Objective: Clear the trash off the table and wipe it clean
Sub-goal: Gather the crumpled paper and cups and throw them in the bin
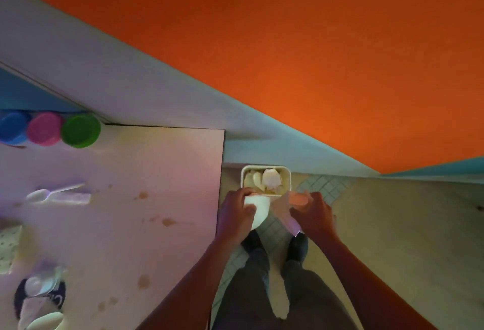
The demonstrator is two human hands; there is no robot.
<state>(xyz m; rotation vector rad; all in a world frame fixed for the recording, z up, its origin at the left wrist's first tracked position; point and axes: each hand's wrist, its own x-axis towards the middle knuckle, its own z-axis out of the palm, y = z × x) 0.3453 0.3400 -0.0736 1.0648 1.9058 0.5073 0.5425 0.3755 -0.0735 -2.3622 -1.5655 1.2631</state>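
Both my arms reach forward over the floor beside the worktop (157,172), my left hand (237,214) closed around a white cup (259,209) and my right hand (314,214) gripping crumpled paper (284,211), both just above the bin (265,180).

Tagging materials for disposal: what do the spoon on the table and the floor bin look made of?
Spoon: likely thin white plastic, slightly glossy; pale and translucent-looking. Bin: probably cream plastic, matte; smooth rim with rounded corners. Blur leaves both uncertain.
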